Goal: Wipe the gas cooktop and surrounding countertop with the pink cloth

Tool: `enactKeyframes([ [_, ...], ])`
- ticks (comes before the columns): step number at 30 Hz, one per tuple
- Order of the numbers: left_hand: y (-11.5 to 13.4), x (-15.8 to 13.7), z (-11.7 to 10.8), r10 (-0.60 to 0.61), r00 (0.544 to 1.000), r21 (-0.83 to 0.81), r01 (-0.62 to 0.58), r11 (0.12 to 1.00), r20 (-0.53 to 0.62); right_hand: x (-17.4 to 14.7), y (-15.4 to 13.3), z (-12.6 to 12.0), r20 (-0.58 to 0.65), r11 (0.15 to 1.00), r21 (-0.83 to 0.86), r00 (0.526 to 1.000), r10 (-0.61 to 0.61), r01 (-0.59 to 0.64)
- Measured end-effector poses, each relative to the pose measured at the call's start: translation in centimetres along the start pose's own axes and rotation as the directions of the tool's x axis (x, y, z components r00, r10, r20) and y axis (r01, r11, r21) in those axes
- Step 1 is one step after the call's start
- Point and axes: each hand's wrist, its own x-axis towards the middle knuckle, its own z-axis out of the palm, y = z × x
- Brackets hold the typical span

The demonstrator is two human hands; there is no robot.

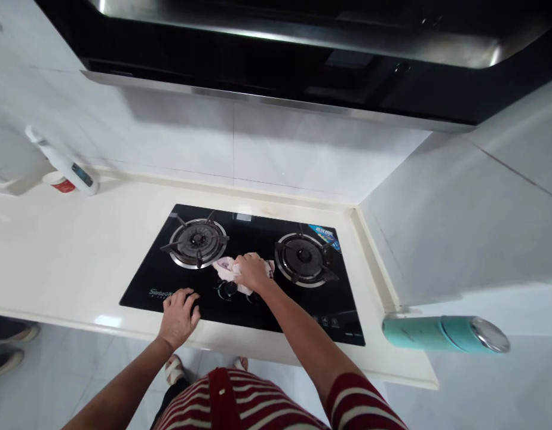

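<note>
Gas cooktop (pixel 253 236) on the countertop (pixel 79 251), centre of frame; cloth (pixel 224 267) on it between two burners (pixel 199 239); range hood (pixel 276 65) across the top; bottle (pixel 63 164) far left, flask (pixel 422 332) lower right.

Left forearm (pixel 119 388) is slanting up and inward; left hand (pixel 180 315) is resting palm down, fingers bending and slightly apart, thumb (pixel 195 315) sticking out on the inner side. Right forearm (pixel 303 337) is slanting up-left; right hand (pixel 253 272) is lying back up, farther forward than the left, fingers curling in a grip. Hands are sitting apart, not touching.
</note>
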Motion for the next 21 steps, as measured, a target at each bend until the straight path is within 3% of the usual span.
enactKeyframes([
  [6,0.1,0.0,-0.3,-0.005,1.000,-0.006,0.005,1.000,0.008,0.5,-0.8,-0.1,-0.192,0.969,0.188,0.962,0.194,-0.158],
  [8,0.0,0.1,-0.3,-0.002,1.000,-0.012,0.002,1.000,0.011,-0.3,-0.4,-0.9,-0.238,0.955,0.246,0.944,0.228,-0.168],
  [10,-0.1,0.1,-0.2,0.004,1.000,-0.015,-0.004,1.000,0.011,-1.8,0.2,-2.1,-0.350,0.905,0.409,0.897,0.272,-0.115],
  [13,-0.3,0.1,0.1,0.015,1.000,-0.009,-0.015,1.000,-0.011,-5.3,1.8,-4.4,-0.492,0.662,0.745,0.739,0.461,0.083],
  [14,-0.3,0.1,0.2,0.020,1.000,-0.008,-0.020,1.000,-0.021,-6.8,2.5,-5.1,-0.489,0.570,0.812,0.679,0.548,0.124],
  [16,-0.4,0.1,0.5,0.024,0.999,-0.014,-0.025,1.000,-0.029,-10.0,4.4,-6.1,-0.451,0.468,0.876,0.551,0.702,0.121],
  [18,-0.4,0.1,0.6,0.025,0.999,-0.022,-0.026,0.999,-0.025,-13.1,6.9,-6.6,-0.444,0.444,0.891,0.388,0.808,0.096],
  [21,-0.3,0.2,0.7,0.024,0.999,-0.008,-0.025,1.000,-0.026,-16.5,11.6,-6.7,-0.497,0.499,0.866,0.153,0.854,0.025],
])
